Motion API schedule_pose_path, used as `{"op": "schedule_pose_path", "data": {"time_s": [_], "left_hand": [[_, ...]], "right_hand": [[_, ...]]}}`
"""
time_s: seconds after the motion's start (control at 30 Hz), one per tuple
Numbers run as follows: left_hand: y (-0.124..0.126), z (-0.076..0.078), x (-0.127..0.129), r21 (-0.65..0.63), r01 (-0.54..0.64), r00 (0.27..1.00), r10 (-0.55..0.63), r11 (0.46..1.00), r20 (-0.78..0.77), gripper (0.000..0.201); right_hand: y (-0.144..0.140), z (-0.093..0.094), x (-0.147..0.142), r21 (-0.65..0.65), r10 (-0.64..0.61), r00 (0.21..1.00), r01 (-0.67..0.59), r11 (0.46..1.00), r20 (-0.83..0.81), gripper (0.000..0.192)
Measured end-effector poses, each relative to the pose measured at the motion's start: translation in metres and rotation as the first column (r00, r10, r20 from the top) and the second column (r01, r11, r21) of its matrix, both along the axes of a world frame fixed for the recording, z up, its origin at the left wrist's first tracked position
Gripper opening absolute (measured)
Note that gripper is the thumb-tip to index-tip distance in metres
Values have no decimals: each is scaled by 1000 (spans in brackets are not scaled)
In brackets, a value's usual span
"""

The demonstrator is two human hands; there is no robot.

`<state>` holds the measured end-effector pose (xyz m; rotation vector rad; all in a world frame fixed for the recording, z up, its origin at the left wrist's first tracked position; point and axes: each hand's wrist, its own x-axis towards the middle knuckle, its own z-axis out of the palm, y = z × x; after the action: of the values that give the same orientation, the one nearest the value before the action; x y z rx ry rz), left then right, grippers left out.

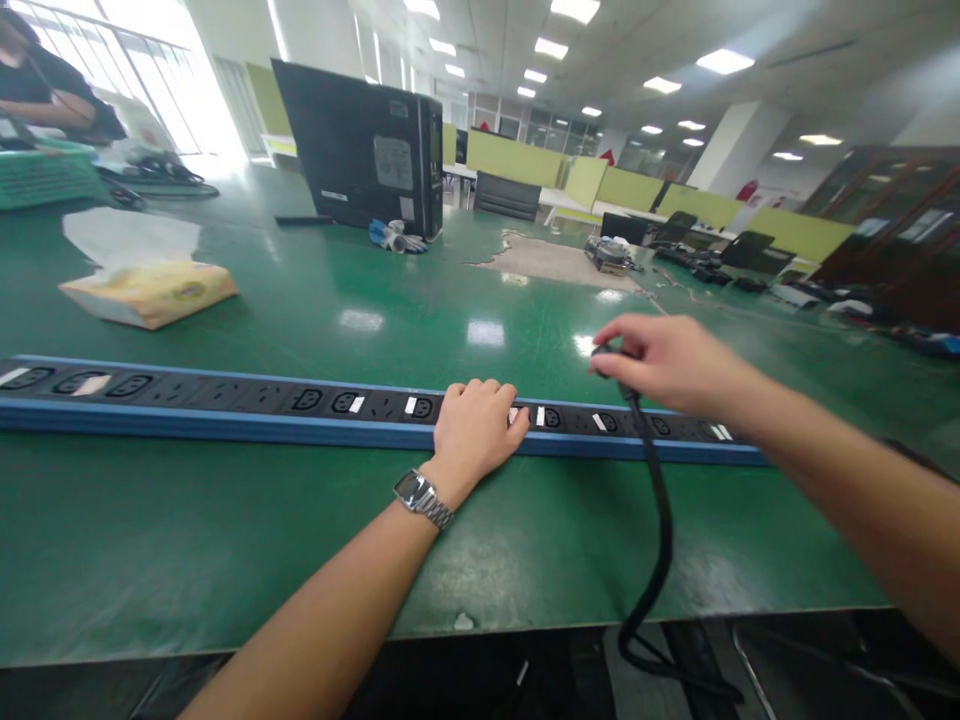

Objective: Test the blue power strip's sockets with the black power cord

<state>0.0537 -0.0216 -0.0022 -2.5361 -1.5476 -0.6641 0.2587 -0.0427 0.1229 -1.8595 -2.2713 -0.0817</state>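
Nearest the camera, a black power cable (658, 540) hangs off the front edge of the green table (225, 560) and loops below it, then rises to the right hand (667, 362). That hand is closed around the cable's plug (606, 353), fingers pinched on its head, and holds it in the air just above and slightly behind the power strip, clear of the sockets.

The left hand (474, 428), with a metal wristwatch (421, 497) at the wrist, lies palm down with fingers curled on the long blue-edged power strip (225, 405), pressing it to the table and gripping nothing. The strip's long axis runs left to right across the table, square to both forearms. Its row of black sockets faces up, some marked with white labels. The two hands are apart. The left rests on the strip near its middle; the right hovers further toward the strip's right end. The sockets (547, 417) just right of the left hand's fingers lie below and a little to the left of the held plug, so the right hand is the nearer one to them.

Further back a tissue pack (150, 290) lies on the left. Beyond it a black computer tower (360, 150) stands upright, with a bundle of blue-and-white cable (397, 237) at its foot. At the far left another person (45, 85) sits by a green basket (45, 175).
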Motion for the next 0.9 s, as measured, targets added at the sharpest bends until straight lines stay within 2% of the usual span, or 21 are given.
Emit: {"op": "schedule_pose_path", "data": {"time_s": [0.07,0.1,0.17,0.27,0.37,0.47,0.6,0.7,0.77,0.9], "left_hand": [[0,0,0,0,4,1000,-4,1000,-5,32],[0,0,0,3,3,1000,-3,1000,-5,32],[0,-1,0,13,1,1000,-1,1000,1,31],[1,-2,0,35,6,1000,-6,999,10,30],[0,-3,0,37,7,1000,-7,999,13,31],[0,-2,1,34,1,1000,-2,999,14,31],[1,-2,2,41,-5,1000,4,999,9,30],[1,-2,2,42,-6,1000,6,999,12,30],[1,-3,1,41,-6,1000,6,999,15,30],[1,-3,1,44,-2,1000,1,999,4,30]], "right_hand": [[-5,31,11,73,-82,996,84,994,-32,43],[-7,41,20,65,-109,994,109,992,-8,44],[-9,44,42,-14,-130,990,131,991,61,38],[-8,17,85,-188,-160,974,190,964,160,26],[-8,-19,129,-298,-209,962,254,920,174,26],[-8,-42,159,-319,-212,974,225,921,75,33],[-8,-61,163,-278,-160,986,164,946,38,33],[-7,-68,152,-234,-146,982,170,957,116,26],[-9,-65,149,-211,-139,980,168,963,146,22],[-19,-34,167,-115,-290,955,296,948,66,26]]}}
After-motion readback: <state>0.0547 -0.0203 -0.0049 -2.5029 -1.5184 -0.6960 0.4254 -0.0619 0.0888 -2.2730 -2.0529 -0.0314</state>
